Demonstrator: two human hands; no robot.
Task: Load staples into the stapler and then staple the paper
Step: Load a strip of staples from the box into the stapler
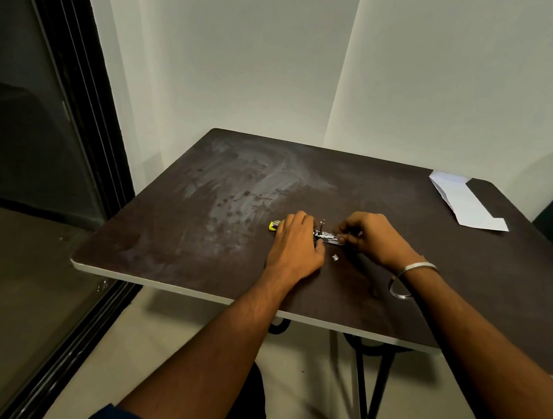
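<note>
Fingers (345, 238) of the right hand (372, 238) pinch something tiny over the open metal stapler (328, 237). Left hand (293, 245) pins its yellow-tipped body. Staple strips are likely brittle; hold them by the sides.

Opened metal stapler (328, 237) lies mid-table, perhaps with yellow end; white paper (466, 203) far right.

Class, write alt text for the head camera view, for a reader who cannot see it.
Two hands work on a small stapler on a dark table: the left hand steadies it, the right hand pinches at its metal channel. Folded paper lies at the far right corner.
</note>
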